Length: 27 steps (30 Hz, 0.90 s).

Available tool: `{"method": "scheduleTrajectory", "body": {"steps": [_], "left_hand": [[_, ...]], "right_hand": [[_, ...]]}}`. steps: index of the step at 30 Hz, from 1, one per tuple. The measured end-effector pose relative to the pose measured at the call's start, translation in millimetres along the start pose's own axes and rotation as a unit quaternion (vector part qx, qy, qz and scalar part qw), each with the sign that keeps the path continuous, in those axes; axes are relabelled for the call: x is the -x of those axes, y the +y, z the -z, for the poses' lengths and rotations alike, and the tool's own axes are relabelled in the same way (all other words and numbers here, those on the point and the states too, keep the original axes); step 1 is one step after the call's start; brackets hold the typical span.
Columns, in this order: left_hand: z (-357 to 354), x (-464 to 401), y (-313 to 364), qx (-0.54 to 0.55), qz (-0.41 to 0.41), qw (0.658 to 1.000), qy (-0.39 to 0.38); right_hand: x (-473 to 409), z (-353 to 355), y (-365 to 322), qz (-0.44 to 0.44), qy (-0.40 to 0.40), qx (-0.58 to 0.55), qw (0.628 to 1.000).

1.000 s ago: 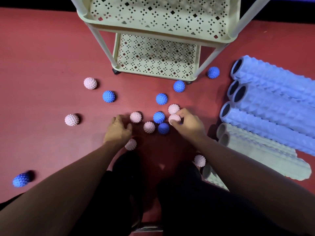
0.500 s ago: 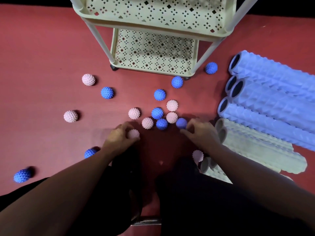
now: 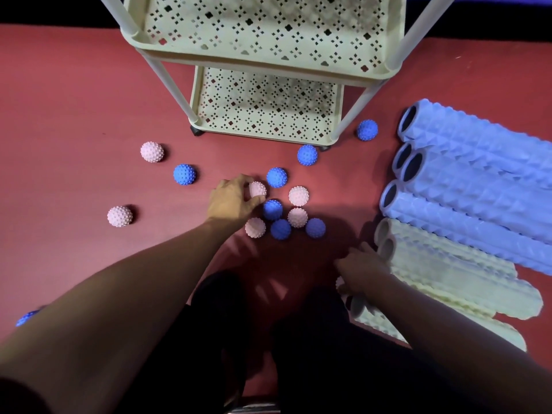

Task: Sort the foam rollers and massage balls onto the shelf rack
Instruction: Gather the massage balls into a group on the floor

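The shelf rack (image 3: 268,59) stood at the far edge of the red floor mat (image 3: 74,115), both visible perforated trays bare; spiky pink and blue massage balls (image 3: 276,218) lay scattered in front, bare mat to the left; the foam rollers (image 3: 478,186) lay side by side at right, long axes running right, open ends facing the balls; the left hand (image 3: 231,201) pinched a pink ball (image 3: 257,189); the right hand (image 3: 363,271) rested near the cream rollers (image 3: 454,282), its grip unclear.

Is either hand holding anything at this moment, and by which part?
The left hand curls its fingers around the side of a pink spiky massage ball on the red mat. The right hand is blurred; its hold cannot be told.
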<state>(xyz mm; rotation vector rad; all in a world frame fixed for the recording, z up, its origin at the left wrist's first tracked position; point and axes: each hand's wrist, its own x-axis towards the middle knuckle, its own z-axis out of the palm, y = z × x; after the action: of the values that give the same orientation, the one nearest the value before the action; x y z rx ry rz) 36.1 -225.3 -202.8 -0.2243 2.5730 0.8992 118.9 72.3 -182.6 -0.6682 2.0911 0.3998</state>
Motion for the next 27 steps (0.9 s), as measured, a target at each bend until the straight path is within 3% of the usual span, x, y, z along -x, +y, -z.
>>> {"method": "scheduleTrajectory", "body": {"steps": [2, 4, 7, 10, 12, 13, 17, 22, 24, 27], "left_hand": [[-5.2, -5.1, -1.5, -0.006, 0.016, 1.0, -0.013], [-8.9, -7.3, -3.2, -0.023, 0.031, 0.999, -0.024], [-12.7, -12.4, -9.7, -0.018, 0.048, 0.998, -0.042], [-8.3, -13.6, -9.6, 0.021, 0.038, 0.996, -0.071], [-4.3, -11.7, -10.1, 0.037, 0.037, 0.996, -0.072], [-1.9, -10.1, -13.1, 0.037, 0.043, 0.996, -0.068], [10.4, -3.9, -27.4, 0.035, 0.034, 0.998, -0.027], [20.0, -7.8, -41.6, -0.031, -0.006, 0.998, 0.063], [17.4, -8.7, -40.8, -0.025, -0.003, 0.997, 0.079], [11.0, -8.8, -36.1, 0.013, 0.015, 0.996, 0.085]], "right_hand": [[-1.4, 4.5, 2.2, 0.006, -0.014, -0.029, 0.999], [-4.8, 15.6, 8.2, -0.034, -0.004, -0.189, 0.981], [-14.2, 36.2, 25.8, -0.125, 0.107, -0.491, 0.856], [-36.4, 52.8, 35.8, -0.178, 0.249, -0.643, 0.702], [-53.9, 60.9, 38.4, -0.22, 0.276, -0.654, 0.669], [-62.7, 63.5, 38.0, -0.229, 0.268, -0.639, 0.684], [-79.0, 71.3, 39.9, -0.202, 0.197, -0.507, 0.815], [-85.1, 108.8, 97.3, -0.289, 0.349, -0.419, 0.787], [-90.8, 120.2, 123.1, -0.292, 0.333, -0.388, 0.808], [-105.0, 129.7, 148.4, -0.233, 0.242, -0.358, 0.871]]}}
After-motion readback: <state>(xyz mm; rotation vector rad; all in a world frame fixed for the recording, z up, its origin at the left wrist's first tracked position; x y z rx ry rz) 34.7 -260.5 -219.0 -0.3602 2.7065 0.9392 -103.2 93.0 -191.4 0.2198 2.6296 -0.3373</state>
